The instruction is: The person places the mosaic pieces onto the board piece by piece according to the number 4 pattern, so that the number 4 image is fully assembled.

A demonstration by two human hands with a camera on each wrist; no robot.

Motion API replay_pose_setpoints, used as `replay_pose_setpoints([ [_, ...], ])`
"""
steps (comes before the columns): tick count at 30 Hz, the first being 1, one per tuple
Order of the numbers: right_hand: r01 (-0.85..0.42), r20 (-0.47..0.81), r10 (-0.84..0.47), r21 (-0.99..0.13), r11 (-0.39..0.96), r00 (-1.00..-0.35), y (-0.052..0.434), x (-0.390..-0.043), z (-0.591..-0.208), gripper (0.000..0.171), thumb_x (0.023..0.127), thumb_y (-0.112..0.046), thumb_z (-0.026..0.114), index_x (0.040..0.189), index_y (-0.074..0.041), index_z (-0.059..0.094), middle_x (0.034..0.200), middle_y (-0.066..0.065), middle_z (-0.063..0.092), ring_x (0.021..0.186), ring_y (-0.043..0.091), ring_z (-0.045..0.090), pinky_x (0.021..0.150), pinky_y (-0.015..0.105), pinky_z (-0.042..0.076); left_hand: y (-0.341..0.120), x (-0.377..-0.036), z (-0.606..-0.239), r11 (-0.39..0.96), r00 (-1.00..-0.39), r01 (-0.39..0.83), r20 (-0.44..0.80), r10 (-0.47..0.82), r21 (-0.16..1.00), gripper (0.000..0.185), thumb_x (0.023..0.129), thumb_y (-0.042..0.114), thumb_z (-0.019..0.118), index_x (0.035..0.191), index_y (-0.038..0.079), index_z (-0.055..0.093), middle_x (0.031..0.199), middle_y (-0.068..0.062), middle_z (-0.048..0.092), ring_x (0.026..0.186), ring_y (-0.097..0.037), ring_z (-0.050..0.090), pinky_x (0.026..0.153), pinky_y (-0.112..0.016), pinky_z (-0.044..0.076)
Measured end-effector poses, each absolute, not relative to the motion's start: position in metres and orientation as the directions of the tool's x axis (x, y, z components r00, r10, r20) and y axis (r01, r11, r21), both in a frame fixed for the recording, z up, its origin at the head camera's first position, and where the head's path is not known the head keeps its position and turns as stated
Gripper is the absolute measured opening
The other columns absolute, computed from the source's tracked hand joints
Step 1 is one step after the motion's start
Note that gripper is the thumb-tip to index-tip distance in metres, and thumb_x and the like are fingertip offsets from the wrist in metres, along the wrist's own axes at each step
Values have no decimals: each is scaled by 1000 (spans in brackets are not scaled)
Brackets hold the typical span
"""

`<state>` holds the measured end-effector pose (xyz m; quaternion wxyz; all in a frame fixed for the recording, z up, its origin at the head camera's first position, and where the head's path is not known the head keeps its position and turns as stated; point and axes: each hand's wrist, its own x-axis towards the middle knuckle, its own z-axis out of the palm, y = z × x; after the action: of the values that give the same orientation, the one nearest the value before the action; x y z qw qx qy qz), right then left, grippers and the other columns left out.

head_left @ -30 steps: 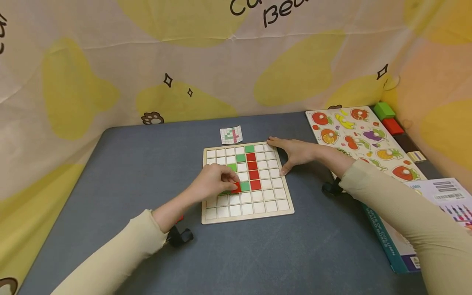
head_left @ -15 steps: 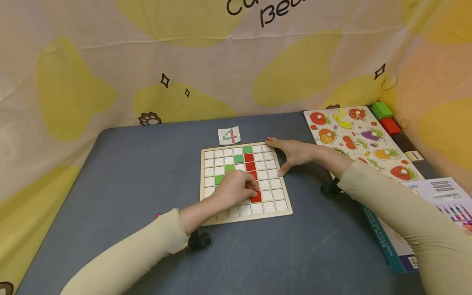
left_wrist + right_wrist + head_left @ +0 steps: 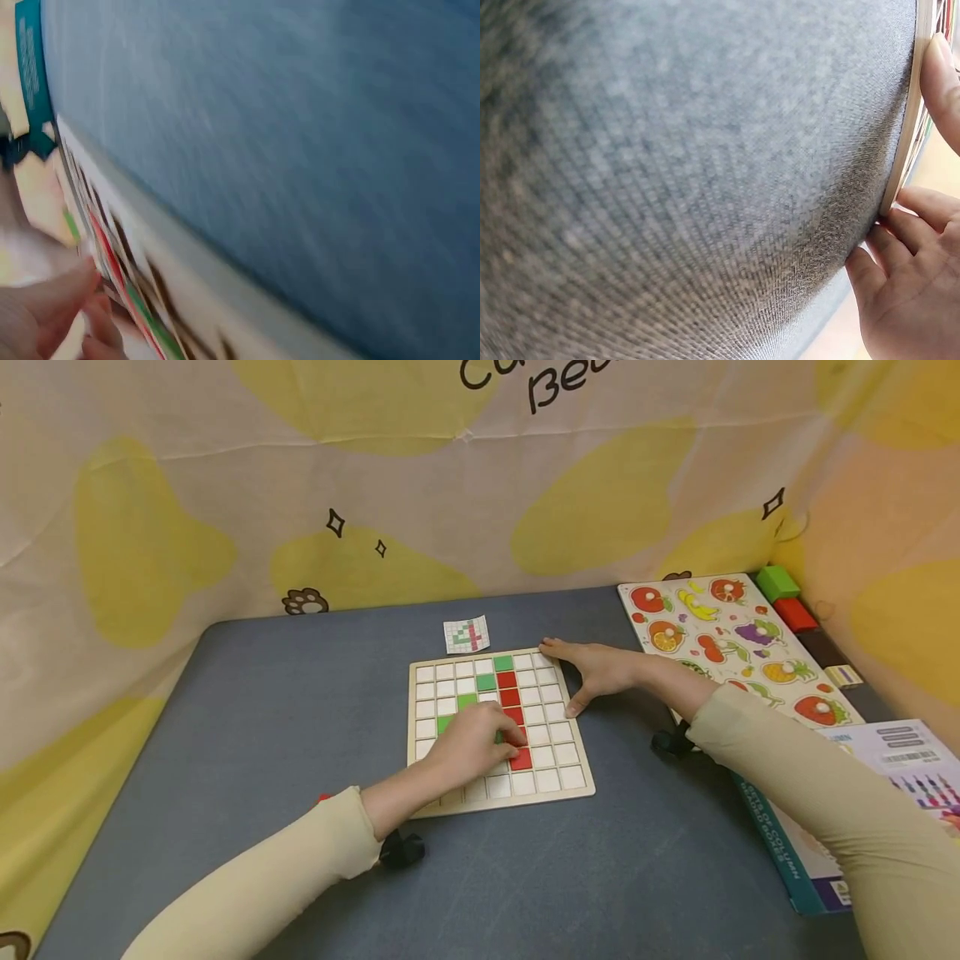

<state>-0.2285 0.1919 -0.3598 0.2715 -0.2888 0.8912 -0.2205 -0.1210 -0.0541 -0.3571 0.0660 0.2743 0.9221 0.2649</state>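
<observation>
Left hand (image 3: 476,745) lay mid-board on the grid board (image 3: 498,799), fingers curled over a red tile (image 3: 521,759); grip itself hidden. Right hand (image 3: 600,672), fingers straight, braced the board's right edge. Tile-seating step, judged; next needs square alignment.

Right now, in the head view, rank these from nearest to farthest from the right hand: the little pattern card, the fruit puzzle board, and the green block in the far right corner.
Measured from the right hand, which rests against the grid board's right edge:
1. Fruit puzzle board, just to its right.
2. Pattern card, to its left, beyond the grid board.
3. Green block, far right corner, past the puzzle board.
</observation>
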Motion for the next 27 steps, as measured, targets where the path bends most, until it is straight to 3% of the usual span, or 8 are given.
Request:
replay_pose_setpoints([
  [5,-396,-362,-634,-546,738,-684,190,-229,-358,116,74,-33,86,159,-5,12,168,17,3,156,38,4,123,60,13,-94,-130,-351,663,-840,434,8,542,610,15,86,12,74,101,10,76,90,-2,73,68,-8,59,66,-22,47],
  [12,-399,-366,-630,-535,744,-685,189,-230,-358,115,75,-32,86,159,-6,12,168,17,2,155,39,5,123,60,13,-171,-134,-341,665,-838,363,-84,539,652,7,88,19,74,95,17,77,91,2,73,73,-8,56,64,-21,46],
  [20,-401,-368,-628,-529,748,-686,191,-229,-358,115,74,-34,86,159,-5,12,168,17,2,155,40,5,122,63,11,-236,-126,-341,658,-692,323,-304,655,680,26,78,24,83,102,23,75,103,1,65,96,-15,56,86,-25,48],
  [27,-403,-363,-626,-525,749,-690,191,-229,-359,115,75,-33,86,159,-6,13,168,18,3,155,40,6,122,62,12,-251,-119,-350,657,-650,327,-343,678,680,38,67,25,90,101,28,74,94,-1,55,90,-12,47,79,-24,41],
])
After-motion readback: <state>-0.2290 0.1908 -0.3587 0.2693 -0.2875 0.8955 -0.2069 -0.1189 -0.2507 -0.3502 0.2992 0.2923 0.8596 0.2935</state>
